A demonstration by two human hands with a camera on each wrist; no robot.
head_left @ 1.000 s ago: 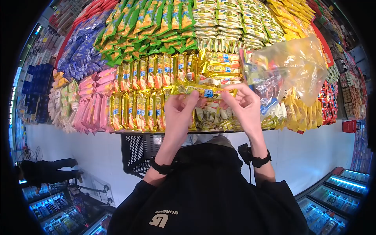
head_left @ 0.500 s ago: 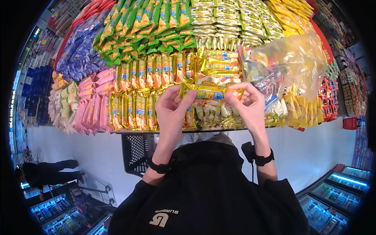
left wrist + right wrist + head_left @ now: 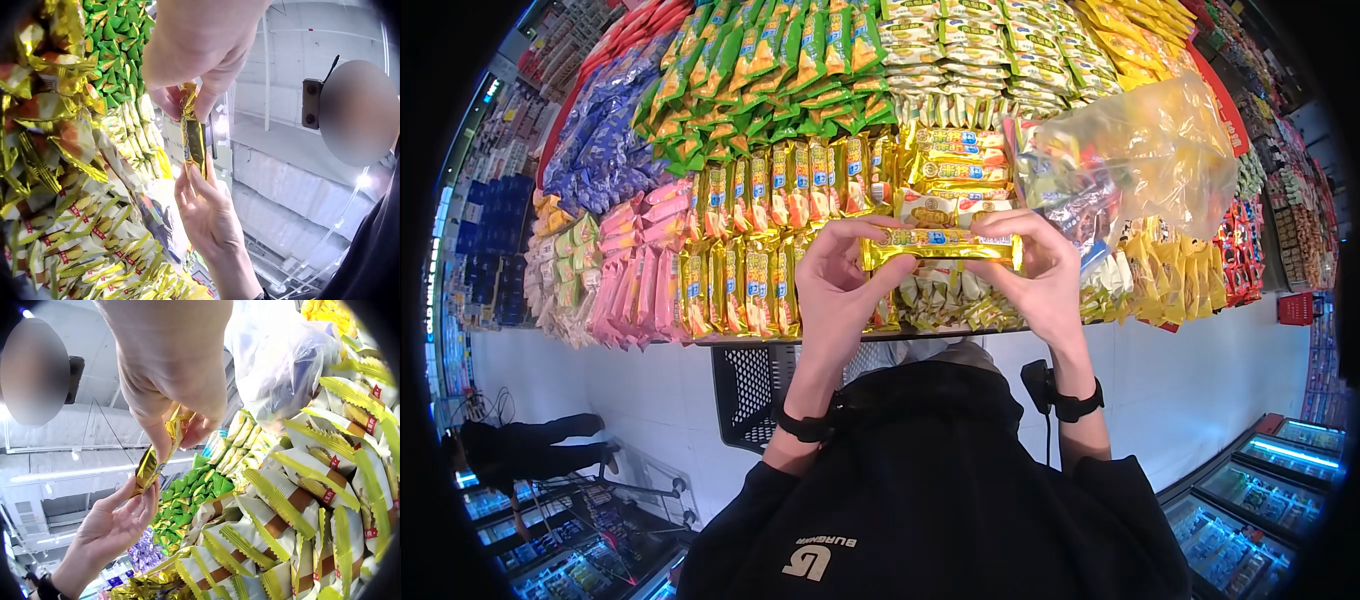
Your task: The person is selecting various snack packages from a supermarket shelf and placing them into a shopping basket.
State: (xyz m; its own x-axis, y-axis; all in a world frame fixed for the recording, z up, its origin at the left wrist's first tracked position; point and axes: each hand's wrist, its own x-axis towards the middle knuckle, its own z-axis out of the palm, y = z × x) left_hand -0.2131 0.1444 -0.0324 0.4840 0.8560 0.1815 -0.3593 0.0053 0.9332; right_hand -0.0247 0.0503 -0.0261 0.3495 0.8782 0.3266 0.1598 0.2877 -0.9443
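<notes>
A long gold-wrapped snack bar is held level between both hands, above the snack display. My left hand pinches its left end between thumb and fingers; my right hand pinches the right end the same way. In the head view a shiny gold side of the wrapper faces up, and the printed label shows along its far edge. From the left wrist, the bar shows a plain gold strip beside lettering. Matching gold packets stand in rows left of the hands, and white-and-green packets lie beneath them.
A clear plastic bag with colourful packets sits on the display at the right. Green packets are piled behind, pink ones to the left. A black basket stands below the display's front edge. Another person is at far left.
The snack bar has been turned in the fingers: its label faced up half a second ago, and now a gold side does. Both hands stay at its ends, having shifted slightly right since the first frame.
</notes>
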